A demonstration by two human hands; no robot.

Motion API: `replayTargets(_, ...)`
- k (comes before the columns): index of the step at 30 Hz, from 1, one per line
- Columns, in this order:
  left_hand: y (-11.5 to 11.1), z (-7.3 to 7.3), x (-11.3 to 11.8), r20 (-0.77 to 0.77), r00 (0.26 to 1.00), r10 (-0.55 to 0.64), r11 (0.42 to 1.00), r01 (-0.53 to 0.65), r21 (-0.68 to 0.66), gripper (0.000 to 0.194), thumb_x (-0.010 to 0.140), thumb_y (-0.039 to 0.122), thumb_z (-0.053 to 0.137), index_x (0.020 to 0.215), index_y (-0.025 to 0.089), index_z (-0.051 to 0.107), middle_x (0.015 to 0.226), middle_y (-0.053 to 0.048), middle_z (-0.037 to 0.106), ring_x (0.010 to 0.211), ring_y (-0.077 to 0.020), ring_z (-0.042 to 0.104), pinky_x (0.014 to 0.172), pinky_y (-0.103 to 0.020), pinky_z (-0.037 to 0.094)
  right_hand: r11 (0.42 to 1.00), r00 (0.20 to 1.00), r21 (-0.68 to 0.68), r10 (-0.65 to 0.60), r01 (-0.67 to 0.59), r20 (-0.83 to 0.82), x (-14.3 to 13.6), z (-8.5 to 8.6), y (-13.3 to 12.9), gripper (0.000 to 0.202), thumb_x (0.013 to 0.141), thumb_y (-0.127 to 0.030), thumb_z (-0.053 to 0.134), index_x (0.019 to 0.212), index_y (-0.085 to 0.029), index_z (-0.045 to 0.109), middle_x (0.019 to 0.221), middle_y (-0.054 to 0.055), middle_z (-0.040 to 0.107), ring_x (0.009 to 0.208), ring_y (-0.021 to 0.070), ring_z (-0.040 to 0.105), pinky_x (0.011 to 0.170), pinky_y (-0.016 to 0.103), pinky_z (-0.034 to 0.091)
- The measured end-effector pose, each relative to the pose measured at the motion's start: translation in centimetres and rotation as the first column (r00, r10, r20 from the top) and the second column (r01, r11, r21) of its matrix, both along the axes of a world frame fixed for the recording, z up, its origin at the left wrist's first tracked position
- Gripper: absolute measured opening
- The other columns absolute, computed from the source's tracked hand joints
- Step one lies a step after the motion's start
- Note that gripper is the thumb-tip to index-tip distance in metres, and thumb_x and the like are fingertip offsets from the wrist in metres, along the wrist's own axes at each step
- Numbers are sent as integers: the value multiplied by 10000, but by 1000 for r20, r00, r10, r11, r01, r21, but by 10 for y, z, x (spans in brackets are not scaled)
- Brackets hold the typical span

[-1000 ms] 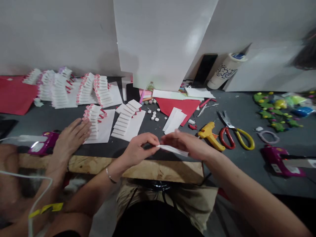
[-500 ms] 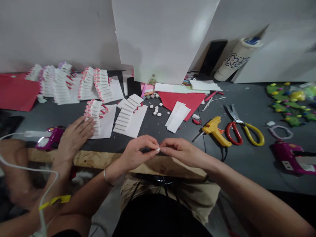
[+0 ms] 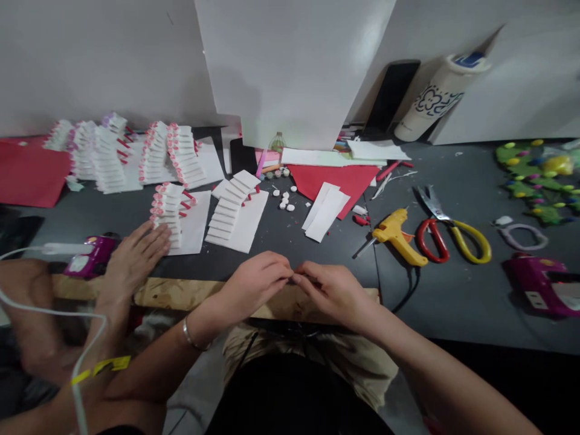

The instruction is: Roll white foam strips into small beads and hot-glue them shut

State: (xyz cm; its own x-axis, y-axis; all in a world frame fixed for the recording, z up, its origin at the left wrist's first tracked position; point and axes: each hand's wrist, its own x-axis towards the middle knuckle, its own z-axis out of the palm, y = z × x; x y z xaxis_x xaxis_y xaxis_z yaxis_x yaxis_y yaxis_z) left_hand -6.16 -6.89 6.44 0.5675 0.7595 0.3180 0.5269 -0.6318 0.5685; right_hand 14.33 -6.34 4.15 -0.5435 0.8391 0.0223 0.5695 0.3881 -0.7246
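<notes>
Location type: craft workshop. From where I stand, the dark table (image 3: 457,302) has a bare wood front edge (image 3: 174,293). Stepped white models (image 3: 106,160) line its back edge toward the left corner, beside red sheet material (image 3: 31,175). Cut white strips (image 3: 327,212) lie mid-table. A yellow glue gun (image 3: 396,234) and large scissors (image 3: 446,220) lie to their right. A co-worker's arm (image 3: 115,302) crosses the front edge. Green pieces (image 3: 546,211) near the right end are probably felt; the view is blurred there.

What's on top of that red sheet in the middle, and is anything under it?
Two overlapping white strips lie partly over the red sheet, and a long white strip runs along its far edge. Whatever lies beneath is covered and can't be seen.
</notes>
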Motion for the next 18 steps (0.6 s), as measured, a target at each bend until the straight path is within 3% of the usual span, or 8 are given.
replayTargets(5, -2, 2, 2, -106, 994, -20, 1000, 19, -18, 157, 977, 146, 487, 930, 134, 636, 928, -66, 680, 879, -146, 638, 776, -258, 553, 981, 982, -192, -43, 7, -184, -2, -9, 1, 292, 953, -379, 484, 883, -195, 700, 727, 25, 706, 611, 130, 591, 570, 220, 377)
replayTargets(14, -3, -1, 5, 77, 994, 82, 989, -71, -126, 112, 939, 178, 580, 938, 162, 691, 940, -57, 675, 894, -140, 648, 810, -264, 549, 897, 902, -436, -251, 80, -351, -8, -14, -4, 268, 864, -385, 559, 801, -186, 728, 689, 4, 666, 651, 137, 552, 589, 221, 409)
replayTargets(18, -3, -7, 6, 262, 943, 205, 951, -129, -281, 185, 852, 228, 715, 1029, 178, 701, 926, -45, 676, 797, -127, 642, 728, -252, 552, 863, 848, -501, -311, 63, -430, -12, -13, -6, 257, 828, -406, 601, 754, -185, 710, 692, 6, 644, 663, 136, 534, 606, 227, 417)
